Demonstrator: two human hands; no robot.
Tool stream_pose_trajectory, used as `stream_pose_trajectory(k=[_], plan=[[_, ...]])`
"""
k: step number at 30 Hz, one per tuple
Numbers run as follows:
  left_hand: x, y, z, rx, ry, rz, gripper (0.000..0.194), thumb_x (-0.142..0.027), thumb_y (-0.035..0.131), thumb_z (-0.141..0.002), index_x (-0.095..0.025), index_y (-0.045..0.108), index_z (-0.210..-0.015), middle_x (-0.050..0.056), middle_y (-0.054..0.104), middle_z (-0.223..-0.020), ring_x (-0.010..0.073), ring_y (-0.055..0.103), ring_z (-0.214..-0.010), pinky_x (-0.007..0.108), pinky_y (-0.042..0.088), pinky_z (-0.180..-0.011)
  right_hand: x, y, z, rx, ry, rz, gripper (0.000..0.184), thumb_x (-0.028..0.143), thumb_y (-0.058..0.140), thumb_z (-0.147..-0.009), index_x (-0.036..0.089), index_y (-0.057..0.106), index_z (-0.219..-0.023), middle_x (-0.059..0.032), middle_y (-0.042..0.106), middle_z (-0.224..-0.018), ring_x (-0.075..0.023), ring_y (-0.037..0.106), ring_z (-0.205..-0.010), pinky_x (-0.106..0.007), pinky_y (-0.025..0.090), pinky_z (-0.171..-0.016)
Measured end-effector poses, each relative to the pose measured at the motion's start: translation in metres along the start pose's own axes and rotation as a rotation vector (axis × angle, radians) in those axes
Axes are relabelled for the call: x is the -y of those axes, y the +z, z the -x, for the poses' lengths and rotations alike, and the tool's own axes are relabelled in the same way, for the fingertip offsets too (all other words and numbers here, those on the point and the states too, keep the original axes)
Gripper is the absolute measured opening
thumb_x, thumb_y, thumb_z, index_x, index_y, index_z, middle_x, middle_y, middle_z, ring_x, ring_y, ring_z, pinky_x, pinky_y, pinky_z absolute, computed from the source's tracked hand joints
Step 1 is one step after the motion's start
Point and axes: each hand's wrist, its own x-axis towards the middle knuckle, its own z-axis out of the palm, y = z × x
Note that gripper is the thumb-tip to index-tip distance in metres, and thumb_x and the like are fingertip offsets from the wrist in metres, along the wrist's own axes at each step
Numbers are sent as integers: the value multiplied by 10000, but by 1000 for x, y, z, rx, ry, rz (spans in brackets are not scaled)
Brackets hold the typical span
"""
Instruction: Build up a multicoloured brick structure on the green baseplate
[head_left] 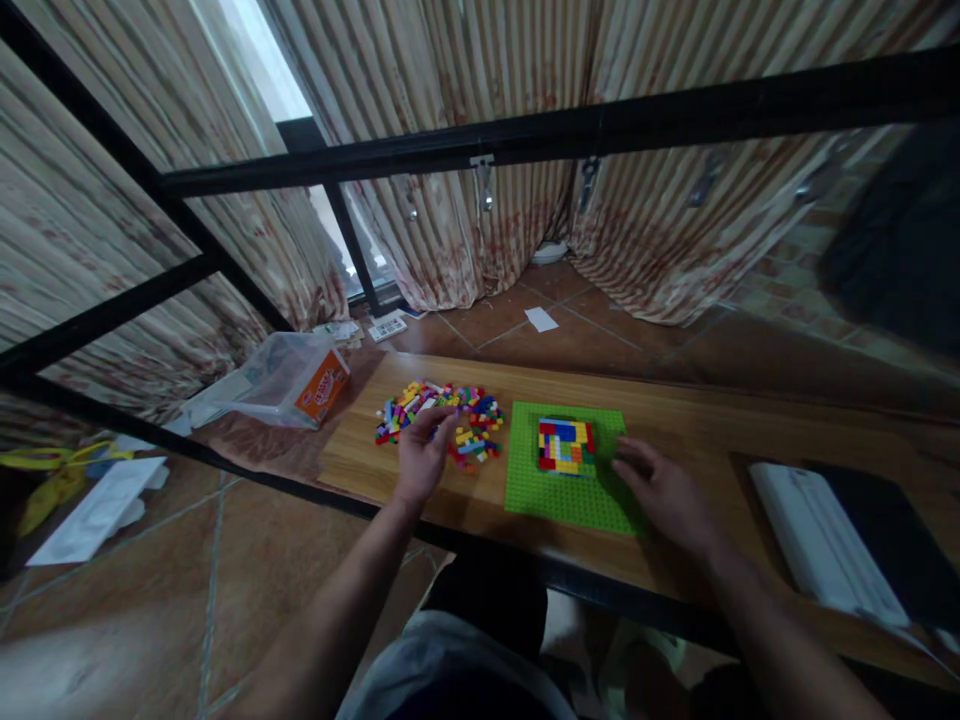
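My left hand [424, 452] is over the near side of a pile of loose toy building bricks [409, 405] in many colours. Its thumb and forefinger come together in a pinch; anything between them is too small to make out. To the right lies a green baseplate [525, 490]. A low square block of red, yellow, blue and white bricks [566, 447] is built up near its middle. My right hand [660, 485] hovers at the baseplate's right edge, its fingers loosely bent and apart, with nothing visible in them.
A clear plastic tub [274, 375] with an orange label stands left of the wooden table [675, 410]. At the table's right lie a white device [825, 535] and a dark flat item [892, 530]. A black metal rail [525, 140] crosses before the curtains.
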Motion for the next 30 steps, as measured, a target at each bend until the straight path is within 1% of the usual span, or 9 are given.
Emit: stream_pose_trajectory(k=[3,5,7,10,12,14,18,23,30], plan=[[23,-60,-4,-182,-27,-137,310,-370,629,-763,-140,709,-956,83,736,-974,206,673,-928,317,519,-870,17,6,15,-60,-42,85,394,418,516,-880,232,616,-1213,-106,700,-1080,-239,690,-846,-398,560,-772],[35,-93,-8,-252,-87,-290,304,-334,594,-770,-132,710,-965,82,736,-915,204,677,-851,311,527,-816,32,14,25,-95,-97,115,381,411,488,-900,233,614,-1212,-114,676,-1122,-256,677,-909,-425,549,-820],[44,-118,-15,-322,-137,-472,321,-293,571,-771,-128,705,-1011,92,731,-947,206,672,-820,313,527,-787,48,26,37,-113,-158,106,341,392,467,-918,246,629,-1180,-110,665,-1143,-269,656,-994,-450,529,-889],[56,-137,-33,-341,-159,-668,360,-245,530,-794,-121,680,-1097,114,710,-1051,209,664,-868,321,517,-825,73,53,56,-85,-206,52,266,358,466,-932,282,654,-1104,-86,673,-1132,-265,637,-1059,-461,510,-943],[63,-142,-49,-312,-137,-803,373,-227,500,-819,-112,667,-1132,131,692,-1085,217,655,-907,331,506,-858,90,72,68,-36,-199,-3,249,335,463,-937,280,661,-1077,-85,678,-1127,-260,639,-1052,-460,519,-931],[70,-142,-65,-298,-121,-842,379,-204,480,-833,-97,660,-1150,156,672,-1116,238,639,-973,345,489,-898,104,87,74,15,-201,-36,242,316,467,-937,267,667,-1062,-90,686,-1103,-258,643,-1036,-452,526,-916],[83,-137,-87,-254,-102,-887,375,-149,444,-842,-83,659,-1142,191,644,-1160,286,583,-1112,393,439,-980,122,105,70,33,-199,-33,255,286,460,-941,249,668,-1083,-93,686,-1095,-247,639,-1042,-428,519,-924],[94,-131,-91,-204,-82,-931,404,-158,390,-883,-75,632,-1196,207,634,-1174,310,562,-1142,422,411,-1002,133,120,40,-15,-232,80,261,266,457,-932,208,685,-1045,-95,686,-1069,-246,639,-1002,-422,514,-899],[95,-128,-89,-164,-51,-1104,408,-187,341,-928,-64,611,-1208,197,657,-1119,301,583,-1098,397,418,-979,150,144,10,-11,-231,153,267,216,461,-909,175,700,-1018,-93,678,-1009,-230,626,-948,-381,499,-875]])
